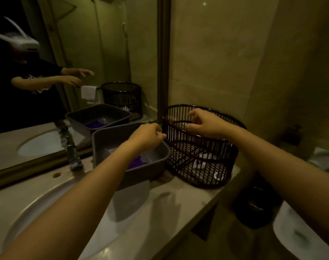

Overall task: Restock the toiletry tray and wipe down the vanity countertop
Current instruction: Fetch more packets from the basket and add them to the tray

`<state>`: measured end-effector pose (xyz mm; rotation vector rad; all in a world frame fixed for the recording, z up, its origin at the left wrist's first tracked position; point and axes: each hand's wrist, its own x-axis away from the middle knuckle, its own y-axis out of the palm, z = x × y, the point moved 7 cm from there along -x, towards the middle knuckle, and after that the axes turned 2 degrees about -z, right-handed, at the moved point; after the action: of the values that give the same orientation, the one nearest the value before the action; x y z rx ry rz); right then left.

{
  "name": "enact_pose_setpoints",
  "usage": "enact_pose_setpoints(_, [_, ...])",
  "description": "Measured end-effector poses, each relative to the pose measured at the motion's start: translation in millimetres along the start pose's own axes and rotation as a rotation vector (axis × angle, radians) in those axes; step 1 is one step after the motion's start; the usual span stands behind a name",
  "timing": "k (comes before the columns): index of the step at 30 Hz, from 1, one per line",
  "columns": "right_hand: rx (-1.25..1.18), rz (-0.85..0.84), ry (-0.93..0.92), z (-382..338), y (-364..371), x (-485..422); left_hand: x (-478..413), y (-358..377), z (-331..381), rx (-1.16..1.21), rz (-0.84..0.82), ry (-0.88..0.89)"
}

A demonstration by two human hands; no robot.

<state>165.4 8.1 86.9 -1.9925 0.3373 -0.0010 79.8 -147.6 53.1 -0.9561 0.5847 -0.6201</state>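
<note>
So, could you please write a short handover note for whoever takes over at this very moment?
Left hand: pinching something small and pale over the grey plastic tray; what it is, I cannot tell.
Right hand: fingers curled, empty, above the dark slatted oval basket.
Tray holds a purple item; basket holds white packets.
Both sit on the beige stone countertop beside the sink.
Left: restocking unfinished; no wiping cloth in hand.

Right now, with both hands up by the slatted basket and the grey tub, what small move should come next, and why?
Probably lower the left hand over the dark slatted basket and drop in the small white item pinched in its fingertips. That hand hovers at the basket's near rim, above the grey tub, and white packets already lie on the basket floor. The right hand is at the rim, seemingly steadying it.
</note>
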Motion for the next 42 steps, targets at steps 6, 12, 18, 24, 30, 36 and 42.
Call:
enact_pose_setpoints(6, [-0.004, 0.009, 0.089, 75.5, -21.1, -28.7, -58.0, 18.1, 49.6, -0.022, -0.008, 0.028])
enact_pose_setpoints(12, [0.003, -0.088, 0.162, 134.4, -9.8, -64.7, -121.1, 42.0, 64.9, -0.094, 0.005, 0.073])
enact_pose_setpoints(18, [0.135, -0.359, 0.216, 177.7, 29.9, -116.1, -176.9, 65.2, 32.8, -0.268, 0.014, -0.021])
enact_pose_setpoints(24, [0.274, -0.696, 0.252, 208.7, 83.0, -154.2, -206.8, 83.6, -10.2, -0.323, -0.054, -0.104])
enact_pose_setpoints(30, [0.493, -0.939, 0.217, 229.9, 129.3, -189.3, -220.5, 104.2, -23.3, -0.335, -0.156, -0.129])
enact_pose_setpoints(36, [0.759, -1.158, 0.181, 267.7, 194.8, -179.2, -219.5, 108.6, -27.1, -0.349, -0.103, -0.129])
enact_pose_setpoints(42, [0.823, -1.109, 0.179, 267.9, 218.7, -175.9, -217.8, 107.8, -25.7, -0.343, -0.067, -0.143])
